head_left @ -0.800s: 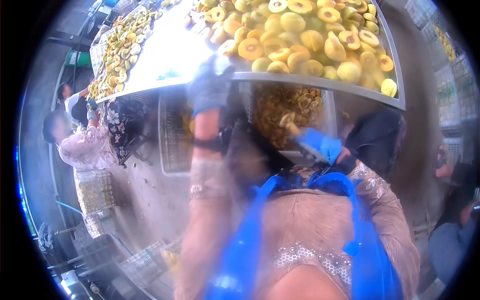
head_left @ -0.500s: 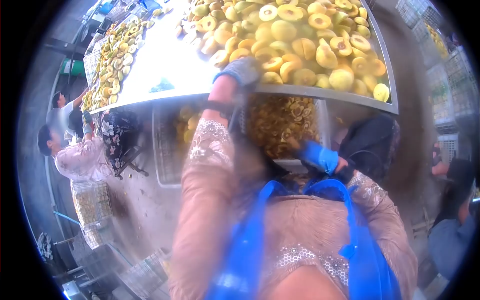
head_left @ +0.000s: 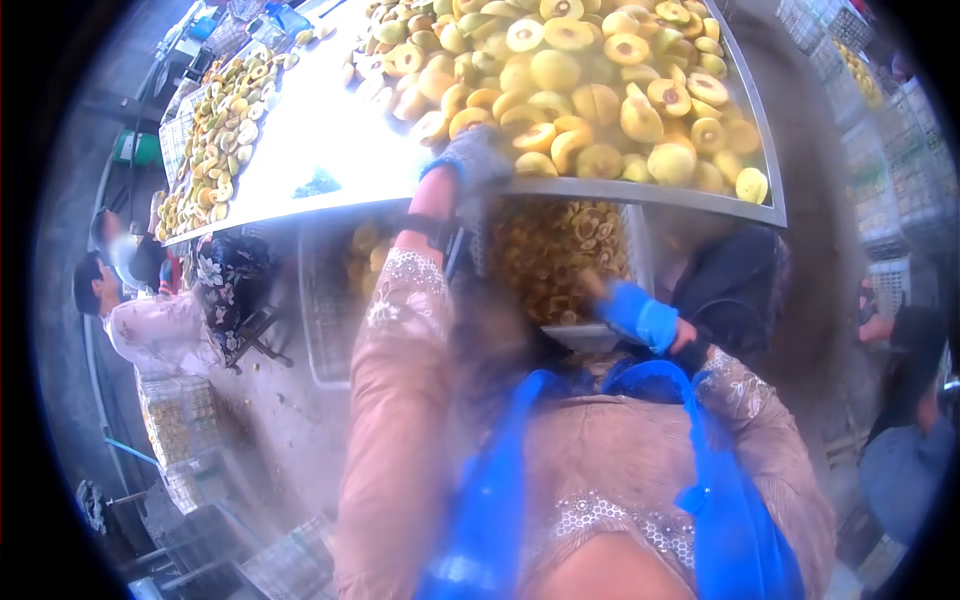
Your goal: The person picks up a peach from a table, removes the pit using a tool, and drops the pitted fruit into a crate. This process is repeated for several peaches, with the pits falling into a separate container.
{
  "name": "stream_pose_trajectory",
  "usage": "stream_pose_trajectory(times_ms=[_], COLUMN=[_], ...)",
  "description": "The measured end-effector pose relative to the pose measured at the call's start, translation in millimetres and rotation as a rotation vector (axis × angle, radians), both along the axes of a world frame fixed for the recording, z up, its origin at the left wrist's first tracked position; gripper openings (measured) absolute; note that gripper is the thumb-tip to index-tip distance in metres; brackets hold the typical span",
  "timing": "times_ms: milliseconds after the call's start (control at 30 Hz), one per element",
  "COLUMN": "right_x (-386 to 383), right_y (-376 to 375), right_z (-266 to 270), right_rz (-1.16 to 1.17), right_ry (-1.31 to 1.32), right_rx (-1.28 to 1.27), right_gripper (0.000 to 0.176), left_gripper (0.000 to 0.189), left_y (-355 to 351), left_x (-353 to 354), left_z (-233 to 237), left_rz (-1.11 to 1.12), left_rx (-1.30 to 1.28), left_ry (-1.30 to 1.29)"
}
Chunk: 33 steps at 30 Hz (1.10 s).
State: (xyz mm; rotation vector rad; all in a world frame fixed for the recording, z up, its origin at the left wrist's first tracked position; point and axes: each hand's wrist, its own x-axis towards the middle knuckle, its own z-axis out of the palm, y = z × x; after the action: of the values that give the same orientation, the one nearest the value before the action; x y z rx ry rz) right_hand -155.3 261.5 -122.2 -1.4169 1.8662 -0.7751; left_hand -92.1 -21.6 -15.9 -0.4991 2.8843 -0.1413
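My left hand (head_left: pixel 480 160), in a grey-blue glove, is at the near rim of the metal table (head_left: pixel 640 187). It is beside the closest halved yellow peaches (head_left: pixel 535 137); its fingers are blurred and partly hidden. In a bright blue glove, my right hand (head_left: pixel 640 314) is held in front of my body, over the near side of a crate (head_left: pixel 637 235) below the table. Its fingers look closed, and a blurred brownish tip sticks out from them, which I cannot identify. Many small brown-yellow pieces (head_left: pixel 575 245) fill that crate.
Another pale crate (head_left: pixel 320 340) with yellow fruit stands under the table to the left. More fruit halves (head_left: pixel 225 130) are heaped at the table's far left, near a seated person (head_left: pixel 160 325). Stacked crates (head_left: pixel 900 170) line the right side.
My left hand has drawn back slightly toward the table rim. My right hand stays over the crate. The view has shifted a little, and a person on the left has moved an arm.
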Motion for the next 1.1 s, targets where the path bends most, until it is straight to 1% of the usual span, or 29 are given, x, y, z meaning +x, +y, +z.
stream_pose_trajectory(times_ms=[33, 67, 100, 133, 167, 200, 233, 267, 300, 333, 367, 400, 433, 467, 533, 567, 633, 700, 733, 767, 867, 967, 1033, 1067, 1100], right_x=[-3.1, -3.0, -3.2, -2.6, -4.9, -7.1, -10.5, -10.0, -9.0, -1.8, 0.0, 1.9, 2.2, 3.8, 6.8, 6.4, 4.8, 7.8, 10.4, 11.9, 18.8, 27.0, 27.4, 28.1, 29.8], right_y=[-8.5, -7.7, -7.1, -2.2, -0.4, 1.5, 1.2, 0.9, 0.2, -0.8, -2.8, -4.6, -5.8, -6.5, -9.9, -11.3, -11.2, -9.9, -9.9, -9.5, -11.5, -14.8, -12.7, -11.6, -11.0], right_z=[40.3, 54.1, 68.1, 70.6, 69.4, 68.2, 63.8, 63.6, 65.6, 81.9, 93.4, 104.8, 112.4, 116.0, 117.6, 117.8, 116.5, 111.8, 107.1, 106.9, 120.7, 142.6, 150.4, 151.9, 151.7], right_rz=[-0.033, -0.049, -0.067, -0.063, -0.049, -0.035, -0.014, -0.041, -0.067, -0.143, -0.195, -0.247, -0.273, -0.297, -0.119, -0.041, 0.105, 0.13, 0.079, 0.037, -0.073, -0.17, -0.191, -0.203, -0.212], right_ry=[-0.098, -0.166, -0.228, -0.254, -0.282, -0.31, -0.343, -0.406, -0.468, -0.56, -0.639, -0.717, -0.785, -0.852, -0.655, -0.556, -0.355, -0.393, -0.53, -0.633, -0.878, -1.095, -1.187, -1.233, -1.22], right_rx=[0.224, 0.31, 0.397, 0.345, 0.319, 0.294, 0.297, 0.26, 0.222, 0.141, 0.114, 0.084, 0.115, 0.152, 0.07, 0.024, -0.064, -0.083, -0.061, -0.039, 0.027, 0.092, 0.172, 0.212, 0.221], right_gripper=[0.028, 0.03, 0.035, 0.035, 0.036, 0.037, 0.039, 0.035, 0.031, 0.024, 0.021, 0.019, 0.021, 0.022, 0.026, 0.029, 0.035, 0.037, 0.036, 0.034, 0.025, 0.019, 0.012, 0.008, 0.009], left_gripper=[0.026, 0.03, 0.031, 0.033, 0.036, 0.039, 0.042, 0.039, 0.042, 0.045, 0.048, 0.049, 0.05, 0.054, 0.053, 0.052, 0.05, 0.048, 0.047, 0.046, 0.044, 0.047, 0.043, 0.04, 0.038], left_y=[0.8, 1.5, -6.5, -15.0, -35.3, -40.9, -29.7, -13.2, 5.7, 20.7, 25.7, 19.9, 15.5, 24.3, 70.8, 80.0, 92.9, 96.4, 99.4, 102.3, 108.9, 118.1, 129.3, 131.1, 133.0], left_x=[-2.9, -6.1, -4.4, -0.4, 0.6, 3.4, 7.1, 12.7, 19.5, 26.0, 29.3, 36.3, 42.7, 52.6, 58.9, 60.6, 61.6, 58.3, 57.6, 57.2, 57.8, 62.0, 61.8, 61.1, 60.4], left_z=[5.1, 10.4, -0.3, -16.6, -45.5, -58.4, -45.8, -35.0, -14.8, 1.4, 8.9, 7.1, 6.8, 0.6, 40.3, 43.0, 39.0, 24.9, 18.7, 15.3, 12.1, 28.6, 38.3, 36.2, 34.1], left_rz=[-0.162, -0.374, -0.275, -0.148, 0.043, 0.213, 0.334, 0.515, 0.594, 0.66, 0.716, 0.537, 0.378, 0.336, 0.444, 0.443, 0.41, 0.388, 0.376, 0.369, 0.33, 0.361, 0.398, 0.405, 0.422], left_rx=[-0.194, -0.357, -0.286, -0.172, 0.041, 0.19, 0.308, 0.347, 0.629, 0.915, 1.205, 1.008, 0.796, 0.396, 0.061, 0.079, 0.276, 0.605, 0.768, 0.805, 0.709, 0.517, 0.79, 1.077, 1.36], left_ry=[-0.288, -0.533, -0.433, -0.263, 0.016, 0.213, 0.423, 0.507, 0.73, 0.952, 1.171, 1.173, 1.187, 1.041, 0.756, 0.765, 0.901, 1.111, 1.22, 1.268, 1.255, 1.036, 1.095, 1.193, 1.296])
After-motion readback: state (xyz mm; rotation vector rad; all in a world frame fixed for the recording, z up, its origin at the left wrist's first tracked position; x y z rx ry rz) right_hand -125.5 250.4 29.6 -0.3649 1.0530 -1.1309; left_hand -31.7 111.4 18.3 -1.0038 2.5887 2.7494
